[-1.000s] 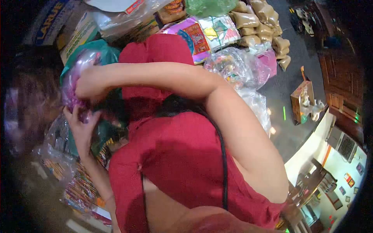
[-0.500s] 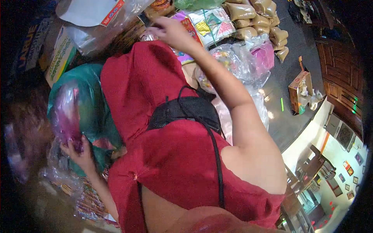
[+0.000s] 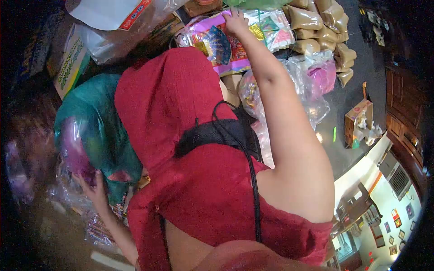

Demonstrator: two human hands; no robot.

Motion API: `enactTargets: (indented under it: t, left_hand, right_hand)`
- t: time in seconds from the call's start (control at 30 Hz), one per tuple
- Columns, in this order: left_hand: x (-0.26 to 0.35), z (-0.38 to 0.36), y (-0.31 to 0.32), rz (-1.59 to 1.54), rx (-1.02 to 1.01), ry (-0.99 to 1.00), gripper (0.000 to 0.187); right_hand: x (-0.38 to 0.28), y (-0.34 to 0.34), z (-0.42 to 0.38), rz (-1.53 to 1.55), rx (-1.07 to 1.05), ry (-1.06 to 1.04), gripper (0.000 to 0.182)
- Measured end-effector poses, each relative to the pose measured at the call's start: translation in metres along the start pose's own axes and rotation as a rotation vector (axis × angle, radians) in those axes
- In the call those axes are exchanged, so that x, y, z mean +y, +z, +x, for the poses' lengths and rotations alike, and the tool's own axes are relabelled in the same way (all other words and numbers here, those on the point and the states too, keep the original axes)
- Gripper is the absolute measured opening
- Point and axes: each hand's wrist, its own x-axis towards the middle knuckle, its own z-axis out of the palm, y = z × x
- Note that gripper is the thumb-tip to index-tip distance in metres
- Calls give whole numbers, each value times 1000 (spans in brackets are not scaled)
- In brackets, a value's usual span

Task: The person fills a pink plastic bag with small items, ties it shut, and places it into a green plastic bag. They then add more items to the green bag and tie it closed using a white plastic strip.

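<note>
Flat rectangular packet, purple-edged, printed in red, blue and yellow (image 3: 214, 44): 1, lying at 12 o'clock. Its right-hand part is white and crossed by green string; whether this is a second packet cannot be told.

Right hand (image 3: 236, 23): 1, fingers moderately spread on the packet's far edge; whether they grip it cannot be told.

Bundle of purple-pink stuff in shiny clear plastic (image 3: 76, 147): 1, at 9 o'clock, against a translucent dark-green plastic bag (image 3: 106, 108); inside or in front of it, unclear.

Left hand (image 3: 95, 192): 1, at 8 o'clock, thumb and fingers parted at the bundle's lower end; firmness of hold cannot be told.

Red cloth garment (image 3: 167, 95): 1, worn, at centre, with 1 black waistband (image 3: 205, 137).

Crinkled clear plastic bags with multicoloured contents (image 3: 250, 90): at 1 o'clock, number uncertain.

Plump clear bags of tan-brown filling (image 3: 305, 19): at least 8, heaped between 1 and 2 o'clock.

Open brown cardboard box (image 3: 351, 126): 1, at 3 o'clock, on the dark floor, with whitish items inside.

White, green and yellow printed carton (image 3: 72, 63): 1, at 10 o'clock.

White sheet with a red label strip (image 3: 104, 13): 1, between 10 and 11 o'clock.

Thin multicoloured sticks (image 3: 100, 229): uncountable, between 7 and 8 o'clock.
</note>
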Motion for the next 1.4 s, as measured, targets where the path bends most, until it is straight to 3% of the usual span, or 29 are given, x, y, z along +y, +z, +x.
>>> enactTargets:
  t: [0.1, 0.2, 0.3, 0.4, 0.5, 0.53, 0.63, 0.67, 0.7, 0.77, 0.9, 1.0, 1.1, 1.23, 1.3, 1.33, 1.4]
  left_hand:
    - [6, -1, 3, -114, 12, -56, 71]
    - [9, 2, -3, 28, -30, -63, 73]
    - [14, 3, -2, 93, -58, -97, 81]
    - [14, -1, -3, 65, -88, -139, 81]
    - [23, -1, 4, -64, -80, -88, 78]
    - [19, -1, 3, -69, -74, -96, 78]
    - [1, 3, 9, 23, -70, 63, 72]
    - [-2, 4, 11, 17, -65, 115, 70]
    - [-5, 5, 13, 10, -61, 168, 68]
    - [0, 7, 17, -18, -56, 186, 66]
    - [10, 12, 26, 15, -4, 298, 61]
    - [20, 12, 30, 38, 29, 248, 60]
    - [17, 14, 34, -18, 55, 295, 59]
    - [17, 12, 34, -22, 116, 341, 61]
    - [17, 13, 33, -5, 133, 395, 62]
    - [18, 13, 34, 23, 144, 439, 64]
    - [20, 15, 34, -4, 134, 402, 67]
  right_hand:
    - [0, 38, 17, -178, 52, -94, 39]
    - [-34, 38, 23, -136, -387, -206, 37]
    - [-65, 67, 15, 113, -434, -90, 39]
    - [-82, 72, 3, 140, -367, 30, 39]
    - [-68, 123, 31, 132, -425, 67, 37]
    - [-61, 111, 29, 125, -425, 57, 37]
    - [-22, 40, 21, 745, -56, 33, 32]
    - [-11, -2, 11, 902, -59, 113, 33]
    - [0, -45, -2, 1278, -118, 193, 26]
    - [26, -122, -30, 1519, -45, 263, 29]
    - [59, -233, -89, 1560, 98, 272, 28]
    - [75, -262, -121, 1512, 211, 120, 23]
    - [42, -318, -156, 1463, 495, 60, 20]
    - [40, -400, -195, 1522, 785, -185, 21]
    - [38, -434, -216, 1471, 819, -318, 22]
    - [32, -448, -227, 1385, 881, -240, 24]
    - [18, -466, -241, 1364, 903, -279, 24]
